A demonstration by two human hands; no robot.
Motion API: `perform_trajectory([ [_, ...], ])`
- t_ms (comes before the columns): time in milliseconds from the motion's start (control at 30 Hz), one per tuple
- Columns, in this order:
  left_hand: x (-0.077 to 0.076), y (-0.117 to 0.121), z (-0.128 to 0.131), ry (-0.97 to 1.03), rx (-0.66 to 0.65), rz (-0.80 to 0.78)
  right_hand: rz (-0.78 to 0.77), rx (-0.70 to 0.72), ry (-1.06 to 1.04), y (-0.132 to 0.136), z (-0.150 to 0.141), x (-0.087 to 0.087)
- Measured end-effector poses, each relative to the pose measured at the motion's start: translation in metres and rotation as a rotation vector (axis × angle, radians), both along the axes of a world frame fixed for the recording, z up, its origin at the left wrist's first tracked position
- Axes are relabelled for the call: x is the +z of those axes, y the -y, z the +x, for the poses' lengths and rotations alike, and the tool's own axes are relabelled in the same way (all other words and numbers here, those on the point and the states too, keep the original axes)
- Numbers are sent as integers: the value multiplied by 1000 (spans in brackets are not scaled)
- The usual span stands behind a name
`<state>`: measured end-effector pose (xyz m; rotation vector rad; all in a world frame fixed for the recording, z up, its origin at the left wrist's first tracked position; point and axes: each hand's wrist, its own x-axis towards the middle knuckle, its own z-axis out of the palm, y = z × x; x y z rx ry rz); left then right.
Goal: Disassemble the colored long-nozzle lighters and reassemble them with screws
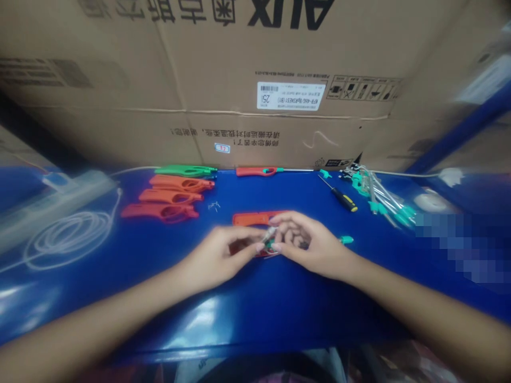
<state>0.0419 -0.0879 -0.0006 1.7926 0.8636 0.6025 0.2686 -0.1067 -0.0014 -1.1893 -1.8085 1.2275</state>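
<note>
My left hand (217,255) and my right hand (313,244) meet at the middle of the blue table. Between their thumbs and fingertips is a small lighter part (269,239), whitish with a green piece. Its exact shape is blurred and half covered by the fingers. Right behind the hands lies an orange lighter shell half (251,218), partly hidden by my right hand. Under the fingers another red-orange piece shows. A green tip (346,240) sticks out to the right of my right hand.
Orange lighter shells (171,197) and green ones (186,171) lie left, near small screws (214,206). An assembled lighter (255,171) is at the back. Right are a screwdriver (344,199) and metal tubes with green parts (383,194). A cardboard box (223,69) stands behind; coiled cable (72,239) lies left.
</note>
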Motion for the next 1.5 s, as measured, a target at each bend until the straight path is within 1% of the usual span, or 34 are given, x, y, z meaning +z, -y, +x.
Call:
perform_trajectory([
  [67, 1, -4, -3, -7, 47, -64, 106, -2, 100, -1, 5, -1],
  [167, 4, -8, -7, -13, 77, -142, 328, 118, 305, 0, 11, 1],
  [267, 7, -10, -9, -28, 46, -218, 477, 267, 479, 2, 13, 0],
  [367, 8, -10, -8, -21, -7, -302, 585, 341, 593, 2, 14, -5],
  [433, 8, -9, -7, 3, -12, -381, 608, 342, 606, 1, 14, -7],
  [533, 8, -8, -6, 87, 18, -516, 576, 315, 580, 0, 15, -6],
  [633, 8, -7, -6, 184, 40, -665, 560, 341, 604, 0, 15, -3],
  [733, 9, -8, -7, 245, 38, -821, 584, 373, 659, 0, 16, -3],
  [833, 8, -13, -10, 281, 16, -969, 616, 366, 678, -1, 16, -6],
  [933, 6, -15, -12, 299, 19, -1041, 623, 376, 679, -1, 16, -7],
  [1000, 5, -15, -11, 286, 23, -1001, 587, 375, 645, -1, 15, -6],
  [1067, 5, -12, -9, 253, 31, -914, 523, 352, 554, -1, 14, -4],
  [1167, 6, -8, -6, 189, 38, -781, 422, 267, 396, -2, 12, -3],
  [1233, 7, -7, -6, 142, 33, -708, 304, 198, 313, -3, 12, -3],
  [1300, 6, -8, -5, 107, 34, -656, 114, 151, 217, -4, 11, -4],
  [1367, 4, -10, -6, 96, 42, -646, -62, 124, 110, -5, 10, -6],
  [1400, 3, -11, -6, 100, 43, -654, -121, 117, 69, -5, 9, -6],
  [1433, 1, -12, -7, 106, 43, -667, -158, 111, 37, -6, 9, -7],
  [1500, -1, -14, -7, 118, 38, -698, -176, 100, -10, -7, 9, -7],
])
